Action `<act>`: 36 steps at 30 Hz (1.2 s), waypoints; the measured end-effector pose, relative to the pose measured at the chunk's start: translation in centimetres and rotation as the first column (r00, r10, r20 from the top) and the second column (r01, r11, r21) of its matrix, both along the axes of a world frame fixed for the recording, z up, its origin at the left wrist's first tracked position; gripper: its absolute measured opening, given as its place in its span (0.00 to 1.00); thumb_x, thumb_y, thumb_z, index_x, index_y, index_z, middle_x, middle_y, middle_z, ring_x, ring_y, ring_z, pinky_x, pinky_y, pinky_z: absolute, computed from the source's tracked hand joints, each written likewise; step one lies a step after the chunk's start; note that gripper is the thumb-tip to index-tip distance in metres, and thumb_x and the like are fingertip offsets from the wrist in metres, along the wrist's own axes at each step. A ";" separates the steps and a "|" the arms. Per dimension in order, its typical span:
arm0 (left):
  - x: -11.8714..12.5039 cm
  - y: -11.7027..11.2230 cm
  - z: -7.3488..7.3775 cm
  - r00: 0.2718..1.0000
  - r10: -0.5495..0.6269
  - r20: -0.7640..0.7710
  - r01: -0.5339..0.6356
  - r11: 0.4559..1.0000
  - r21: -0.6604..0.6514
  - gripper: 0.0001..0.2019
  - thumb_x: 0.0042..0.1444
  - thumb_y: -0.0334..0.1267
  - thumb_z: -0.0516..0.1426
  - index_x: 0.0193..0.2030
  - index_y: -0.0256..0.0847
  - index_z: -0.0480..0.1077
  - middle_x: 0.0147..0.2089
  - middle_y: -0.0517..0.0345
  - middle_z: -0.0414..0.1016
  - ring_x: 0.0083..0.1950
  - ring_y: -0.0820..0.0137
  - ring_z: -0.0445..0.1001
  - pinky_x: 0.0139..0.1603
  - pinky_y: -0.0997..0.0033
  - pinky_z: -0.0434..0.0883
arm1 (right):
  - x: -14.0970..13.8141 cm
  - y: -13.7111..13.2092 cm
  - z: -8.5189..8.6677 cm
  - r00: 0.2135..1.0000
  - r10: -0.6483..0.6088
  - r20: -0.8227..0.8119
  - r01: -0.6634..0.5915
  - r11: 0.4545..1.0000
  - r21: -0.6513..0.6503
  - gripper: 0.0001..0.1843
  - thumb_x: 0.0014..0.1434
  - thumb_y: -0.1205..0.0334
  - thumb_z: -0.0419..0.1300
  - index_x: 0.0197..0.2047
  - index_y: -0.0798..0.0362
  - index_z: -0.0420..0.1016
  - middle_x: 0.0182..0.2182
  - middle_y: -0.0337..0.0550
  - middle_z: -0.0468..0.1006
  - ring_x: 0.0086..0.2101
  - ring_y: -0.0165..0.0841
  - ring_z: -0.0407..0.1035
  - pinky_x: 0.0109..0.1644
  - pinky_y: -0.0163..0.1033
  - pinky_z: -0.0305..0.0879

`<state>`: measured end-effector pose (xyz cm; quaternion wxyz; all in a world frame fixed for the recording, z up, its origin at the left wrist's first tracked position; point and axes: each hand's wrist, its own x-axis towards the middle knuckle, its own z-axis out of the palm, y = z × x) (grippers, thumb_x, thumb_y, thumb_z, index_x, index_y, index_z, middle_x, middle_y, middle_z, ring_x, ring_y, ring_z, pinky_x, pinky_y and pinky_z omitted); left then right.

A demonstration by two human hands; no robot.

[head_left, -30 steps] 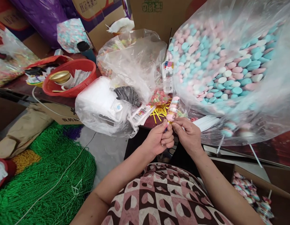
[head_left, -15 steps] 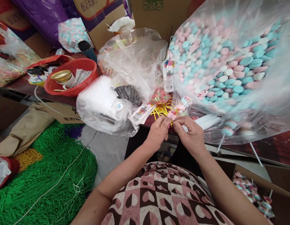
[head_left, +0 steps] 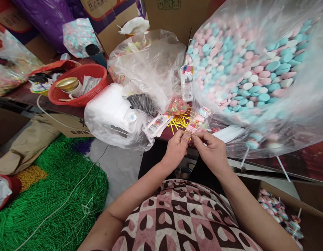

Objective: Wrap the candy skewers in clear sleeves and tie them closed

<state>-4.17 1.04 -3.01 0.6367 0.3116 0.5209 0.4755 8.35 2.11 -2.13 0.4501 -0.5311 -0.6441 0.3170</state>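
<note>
My left hand (head_left: 176, 149) and my right hand (head_left: 213, 152) meet at the table's front edge, both pinched on the lower end of a small clear candy packet (head_left: 198, 121) filled with pink and white sweets. The packet leans up and to the right from my fingers. Just behind it lies a bunch of yellow twist ties (head_left: 179, 122). A huge clear bag of pink, blue and white candy discs (head_left: 250, 69) rises to the right of my hands.
A red basket (head_left: 79, 85) with a gold lid stands at the back left. Crumpled clear bags (head_left: 148, 66) and a white bundle (head_left: 109, 111) fill the middle. Green bead strings (head_left: 51, 205) lie on the floor at left. A cardboard box of wrapped candy sticks (head_left: 281, 218) sits at lower right.
The candy packet has tilted from nearly upright to leaning right, and my fingers have shifted round its lower end. My hands stayed in the same spot.
</note>
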 end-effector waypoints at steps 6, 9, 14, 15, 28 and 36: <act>-0.9 0.7 1.6 0.987 -0.126 0.101 0.091 0.949 0.303 0.20 0.53 0.46 0.63 0.50 0.44 0.69 0.36 0.62 0.71 0.36 0.76 0.68 0.39 0.76 0.66 | 0.2 -0.6 2.0 0.984 0.065 -0.167 -0.082 0.992 -0.100 0.06 0.55 0.61 0.59 0.27 0.51 0.72 0.25 0.37 0.75 0.26 0.29 0.67 0.32 0.36 0.64; -1.8 0.7 4.5 0.955 -0.194 0.224 0.111 0.935 0.336 0.24 0.53 0.52 0.61 0.55 0.45 0.69 0.44 0.56 0.75 0.41 0.70 0.72 0.44 0.71 0.68 | 0.5 -0.6 2.8 0.992 0.109 0.068 -0.109 0.994 0.002 0.04 0.54 0.65 0.58 0.28 0.51 0.72 0.23 0.37 0.74 0.25 0.29 0.67 0.32 0.36 0.63; -3.0 -0.9 7.7 0.895 -0.408 0.183 0.320 0.870 0.375 0.33 0.53 0.67 0.51 0.40 0.37 0.79 0.34 0.47 0.78 0.32 0.65 0.73 0.33 0.66 0.68 | 1.3 1.0 4.8 0.972 -0.047 0.229 -0.004 0.976 0.216 0.06 0.55 0.66 0.58 0.29 0.50 0.74 0.25 0.39 0.78 0.25 0.31 0.69 0.30 0.36 0.63; -2.9 -1.1 7.5 0.886 -0.440 0.146 0.367 0.859 0.356 0.33 0.53 0.67 0.51 0.37 0.35 0.79 0.30 0.47 0.77 0.32 0.65 0.74 0.34 0.66 0.69 | 1.3 1.2 5.4 0.964 -0.118 0.237 0.046 0.957 0.287 0.06 0.56 0.66 0.57 0.30 0.50 0.75 0.26 0.40 0.78 0.26 0.32 0.70 0.31 0.37 0.63; -4.2 0.4 5.9 0.931 -0.361 0.044 0.347 0.917 0.195 0.27 0.56 0.60 0.54 0.26 0.34 0.76 0.11 0.68 0.48 0.14 0.81 0.48 0.17 0.78 0.51 | 0.5 0.4 5.8 0.919 -0.019 0.394 -0.165 0.889 0.428 0.09 0.59 0.67 0.56 0.30 0.48 0.75 0.25 0.38 0.78 0.26 0.31 0.71 0.31 0.36 0.64; -4.4 1.2 5.8 0.941 -0.259 0.219 0.218 0.956 0.196 0.20 0.55 0.55 0.56 0.38 0.38 0.74 0.10 0.73 0.46 0.11 0.81 0.42 0.15 0.78 0.49 | 0.2 0.0 5.2 0.886 0.155 0.437 -0.340 0.858 0.386 0.10 0.59 0.68 0.55 0.28 0.50 0.73 0.24 0.39 0.77 0.26 0.30 0.70 0.30 0.35 0.63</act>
